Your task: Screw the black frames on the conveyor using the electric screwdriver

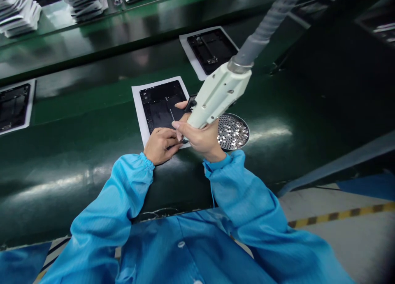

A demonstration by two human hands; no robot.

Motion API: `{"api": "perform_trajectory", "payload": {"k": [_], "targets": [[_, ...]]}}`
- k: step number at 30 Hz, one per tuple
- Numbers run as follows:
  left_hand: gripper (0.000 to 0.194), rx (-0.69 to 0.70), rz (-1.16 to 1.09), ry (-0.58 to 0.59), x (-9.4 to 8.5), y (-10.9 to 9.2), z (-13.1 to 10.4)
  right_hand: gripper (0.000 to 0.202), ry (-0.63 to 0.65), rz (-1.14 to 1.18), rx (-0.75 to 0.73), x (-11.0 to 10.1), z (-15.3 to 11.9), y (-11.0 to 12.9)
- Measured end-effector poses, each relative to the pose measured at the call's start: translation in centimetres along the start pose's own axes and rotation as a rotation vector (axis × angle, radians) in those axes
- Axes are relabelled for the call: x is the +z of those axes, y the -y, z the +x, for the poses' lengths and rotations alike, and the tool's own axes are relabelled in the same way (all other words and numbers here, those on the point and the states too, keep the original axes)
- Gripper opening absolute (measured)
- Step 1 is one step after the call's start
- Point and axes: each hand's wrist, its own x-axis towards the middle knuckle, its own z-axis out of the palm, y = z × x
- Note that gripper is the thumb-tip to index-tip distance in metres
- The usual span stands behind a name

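Note:
My right hand [202, 139] is wrapped round a pale green handheld tool [220, 92], which tilts up to the right into a grey corrugated hose [265, 26]. The tool's tip is hidden behind my fingers, low over a black tablet-like housing [159, 107]. That housing lies on a white sheet [137, 111]. My left hand [162, 145] rests at its lower edge, fingers bent and pressed together beside the tool's tip; whatever they pinch is hidden. Partly behind my right hand sits a round perforated metal dish [247, 129] with many small shiny metal pieces [234, 136].
Another black housing [212, 49] on a sheet lies behind, and one more [14, 105] at the left edge. Stacks of white sheets [83, 4] stand on a ledge at the back. A grey bar [339, 164] slants across the right side of the green worktop [77, 140].

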Motion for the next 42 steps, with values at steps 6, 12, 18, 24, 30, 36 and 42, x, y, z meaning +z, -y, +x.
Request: {"api": "perform_trajectory", "payload": {"k": [6,12,18,24,30,36,42], "targets": [[0.025,0.033,0.001,-0.049,0.1,0.1,-0.1,0.030,0.014,0.009,0.007,-0.1,0.0,0.0],[0.024,0.076,0.000,-0.100,0.4,0.2,-0.1,0.017,0.019,-0.010,0.016,-0.1,-0.1,0.1],[0.021,0.113,-0.018,-0.153,0.6,0.5,-0.2,0.011,0.005,-0.036,-0.008,0.0,-0.2,-0.3],[0.017,0.120,-0.115,-0.144,0.7,1.0,0.0,0.014,-0.002,-0.069,0.003,0.2,-0.4,-0.5],[0.026,0.120,-0.151,-0.138,0.9,1.3,0.2,0.020,-0.057,-0.146,-0.005,0.7,-0.4,-1.8],[0.022,0.072,-0.133,-0.166,0.9,1.1,0.2,0.016,-0.056,-0.146,-0.039,1.2,-0.6,-2.3],[0.021,0.032,-0.125,-0.171,0.8,0.9,0.1,0.021,-0.049,-0.165,-0.012,1.3,-0.8,-2.4]]}}
